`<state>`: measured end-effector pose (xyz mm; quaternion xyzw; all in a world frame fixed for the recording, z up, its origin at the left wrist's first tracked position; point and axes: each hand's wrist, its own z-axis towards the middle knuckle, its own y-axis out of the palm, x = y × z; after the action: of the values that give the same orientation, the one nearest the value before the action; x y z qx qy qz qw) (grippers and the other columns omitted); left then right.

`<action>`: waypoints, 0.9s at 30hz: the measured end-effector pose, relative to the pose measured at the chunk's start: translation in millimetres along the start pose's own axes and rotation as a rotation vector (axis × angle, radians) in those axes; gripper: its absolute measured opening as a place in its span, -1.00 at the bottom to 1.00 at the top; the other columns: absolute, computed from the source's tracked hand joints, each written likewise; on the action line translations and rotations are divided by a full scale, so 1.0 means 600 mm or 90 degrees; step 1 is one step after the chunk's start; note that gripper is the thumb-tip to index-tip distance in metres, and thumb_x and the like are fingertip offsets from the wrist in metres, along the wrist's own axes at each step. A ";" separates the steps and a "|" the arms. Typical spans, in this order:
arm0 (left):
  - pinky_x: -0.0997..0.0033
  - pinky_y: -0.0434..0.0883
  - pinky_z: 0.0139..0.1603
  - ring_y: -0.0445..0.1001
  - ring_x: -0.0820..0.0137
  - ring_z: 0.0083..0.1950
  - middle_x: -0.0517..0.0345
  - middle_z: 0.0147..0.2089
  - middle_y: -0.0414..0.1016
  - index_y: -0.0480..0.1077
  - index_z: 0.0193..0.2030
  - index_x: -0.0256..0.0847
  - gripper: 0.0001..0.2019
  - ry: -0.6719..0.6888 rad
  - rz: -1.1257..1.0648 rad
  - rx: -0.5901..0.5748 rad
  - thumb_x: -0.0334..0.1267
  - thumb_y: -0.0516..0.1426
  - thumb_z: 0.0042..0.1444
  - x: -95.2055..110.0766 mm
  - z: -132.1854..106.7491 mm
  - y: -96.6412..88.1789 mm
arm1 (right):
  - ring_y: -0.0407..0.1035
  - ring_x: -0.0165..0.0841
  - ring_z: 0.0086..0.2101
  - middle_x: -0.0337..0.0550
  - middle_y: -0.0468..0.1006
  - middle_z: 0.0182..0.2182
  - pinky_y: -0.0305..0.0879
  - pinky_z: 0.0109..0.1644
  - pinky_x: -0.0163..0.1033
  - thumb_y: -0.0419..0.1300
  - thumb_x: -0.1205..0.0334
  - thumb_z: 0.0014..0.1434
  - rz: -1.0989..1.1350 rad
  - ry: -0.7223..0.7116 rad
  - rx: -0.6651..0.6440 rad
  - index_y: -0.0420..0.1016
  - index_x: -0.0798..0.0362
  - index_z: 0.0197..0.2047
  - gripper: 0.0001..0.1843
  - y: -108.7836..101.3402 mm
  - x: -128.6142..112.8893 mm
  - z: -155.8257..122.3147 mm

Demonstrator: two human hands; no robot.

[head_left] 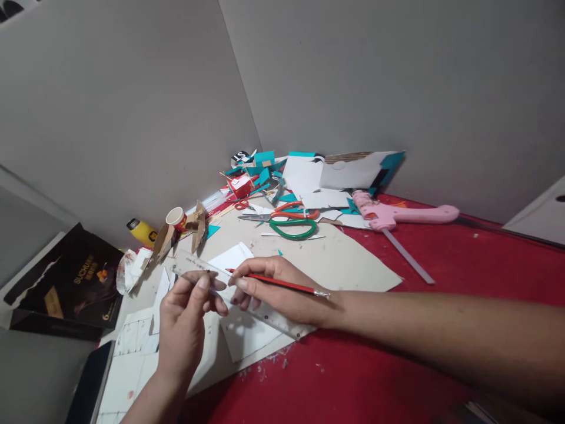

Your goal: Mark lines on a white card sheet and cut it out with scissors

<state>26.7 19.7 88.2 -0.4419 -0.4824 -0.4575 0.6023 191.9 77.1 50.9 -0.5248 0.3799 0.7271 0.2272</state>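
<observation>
a red-topped bench [397, 353] is seen from above, set into a corner of grey walls. near the bench's left side, a clear ruler [270, 316] is held over a white sheet [247, 341] that lies on a larger piece of beige card [353, 262]. the ruler's long axis runs slantwise, from the far left down toward the near right. its far-left end is pinched between thumb and fingers of the left hand [183, 321], which is closed on it and slightly raised. the right hand [276, 288] is closed around a red pencil [282, 284], and its fingertips are laid on the ruler's middle. the pencil lies almost along the ruler, its point aimed left toward the left hand, its metal-capped end back over the right wrist. the two hands nearly touch, with the ruler's free end left beyond the right hand. toward the back corner, orange-handled scissors [282, 213], green-handled scissors [293, 228], a pink glue gun [388, 215] and a heap of teal and white scraps [300, 171] are spread. by the left edge, a paper cup [176, 218], a yellow bottle [141, 231] and a black box [70, 282] are seen.
</observation>
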 end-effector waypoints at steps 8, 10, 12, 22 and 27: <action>0.45 0.42 -0.41 0.45 0.50 -0.47 0.18 -0.25 0.56 0.48 -0.24 -0.19 -0.85 -0.021 -0.019 -0.005 -0.16 0.21 0.17 -0.022 -0.003 -0.008 | 0.43 -0.48 -0.51 -0.28 0.56 -0.53 0.36 -0.37 -0.36 0.12 0.36 0.25 -0.046 0.104 0.012 0.47 0.05 -0.39 -0.82 0.002 -0.011 0.002; 0.44 0.42 -0.41 0.46 0.49 -0.46 0.17 -0.26 0.56 0.48 -0.24 -0.19 -0.86 -0.022 -0.014 -0.011 -0.17 0.21 0.18 -0.025 -0.006 -0.006 | 0.42 -0.47 -0.52 -0.28 0.54 -0.55 0.35 -0.39 -0.36 0.13 0.33 0.25 -0.073 0.092 0.018 0.46 0.05 -0.42 -0.80 0.002 -0.008 0.001; 0.44 0.43 -0.41 0.46 0.49 -0.46 0.18 -0.25 0.56 0.49 -0.25 -0.19 -0.86 -0.021 -0.010 -0.014 -0.17 0.21 0.18 -0.028 -0.008 -0.004 | 0.41 -0.47 -0.53 -0.28 0.53 -0.56 0.33 -0.40 -0.37 0.14 0.30 0.25 -0.082 0.077 0.016 0.45 0.05 -0.43 -0.79 0.001 -0.002 0.000; 0.41 0.44 -0.36 0.49 0.46 -0.44 0.15 -0.27 0.58 0.50 -0.25 -0.20 -0.86 -0.004 0.046 -0.029 -0.19 0.18 0.21 -0.021 -0.030 0.011 | 0.32 -0.49 -0.59 -0.28 0.46 -0.63 0.24 -0.49 -0.40 0.20 0.04 0.15 -0.029 0.098 0.056 0.45 0.08 -0.45 -0.71 0.011 0.006 -0.009; 0.43 0.45 -0.34 0.49 0.45 -0.42 0.19 -0.34 0.57 0.52 -0.31 -0.19 -0.89 -0.001 0.042 -0.034 -0.21 0.24 0.14 -0.011 -0.019 -0.005 | 0.29 -0.50 -0.64 -0.31 0.41 -0.67 0.21 -0.55 -0.41 0.20 0.05 0.17 -0.056 0.092 0.040 0.37 0.07 -0.52 -0.67 0.010 0.000 -0.009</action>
<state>24.8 8.7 80.3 -0.4740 -0.4555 -0.4499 0.6045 190.7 69.5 51.9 -0.5849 0.3947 0.6640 0.2475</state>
